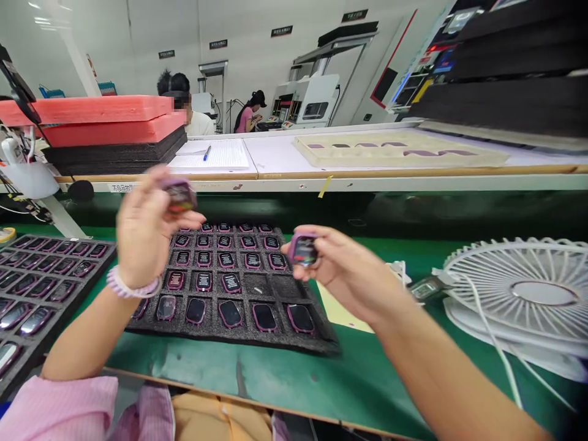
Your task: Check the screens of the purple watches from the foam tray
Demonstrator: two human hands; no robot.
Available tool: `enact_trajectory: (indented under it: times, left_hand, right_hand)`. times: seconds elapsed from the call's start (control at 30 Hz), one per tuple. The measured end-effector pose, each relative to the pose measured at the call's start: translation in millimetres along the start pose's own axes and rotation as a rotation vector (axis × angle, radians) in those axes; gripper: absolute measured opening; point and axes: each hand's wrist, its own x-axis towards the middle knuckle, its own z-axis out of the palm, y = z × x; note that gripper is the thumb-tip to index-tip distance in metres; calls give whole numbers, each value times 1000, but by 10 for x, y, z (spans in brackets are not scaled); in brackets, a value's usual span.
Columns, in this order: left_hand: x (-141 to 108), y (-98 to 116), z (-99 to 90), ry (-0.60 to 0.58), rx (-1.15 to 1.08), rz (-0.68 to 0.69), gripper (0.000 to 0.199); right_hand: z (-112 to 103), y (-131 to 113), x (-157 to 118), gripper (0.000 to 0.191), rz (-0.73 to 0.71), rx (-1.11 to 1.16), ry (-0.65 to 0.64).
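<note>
We observe a pale wall (151,24) with vertical seams; four dark sign plates (282,31) are mounted along it. At its upper left we note bright, streaked light reflections (43,23). A white machine (320,93) stands in front of the wall. Nearer to us, a raised shelf (275,152) with a wood-coloured front edge extends across the view, above and behind a green surface (362,383).
</note>
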Motion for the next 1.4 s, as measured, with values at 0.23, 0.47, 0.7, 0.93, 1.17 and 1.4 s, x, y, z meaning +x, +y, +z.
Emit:
enact_trajectory:
  times: [0.23, 0.47, 0.7, 0.93, 1.17, 1.4]
  left_hand:
    - [-239, -919, 666, -376, -107, -595, 27]
    - [-300, -1192, 961, -591, -57, -629, 63]
    - [-266, -1289, 1021, -828, 854, -39, 51]
    - [-421, -1135, 627, -808, 1094, 224, 80]
    - [-707, -832, -959, -187, 1270, 50, 55]
    - [-1604, -877, -1628, -25, 1018, -330, 35]
  right_hand:
    - [-181, 698, 97, 73, 286, -121, 6]
    - [-354, 758, -9, 79, 290, -38, -91]
    - [-522, 904, 40, 59, 89, -447, -107]
    - [-737, 1065, 55, 51, -150, -944, -265]
    - [-801, 1118, 49, 60, -368, -1135, -156]
    - [148, 932, 43, 33, -716, -1196, -400]
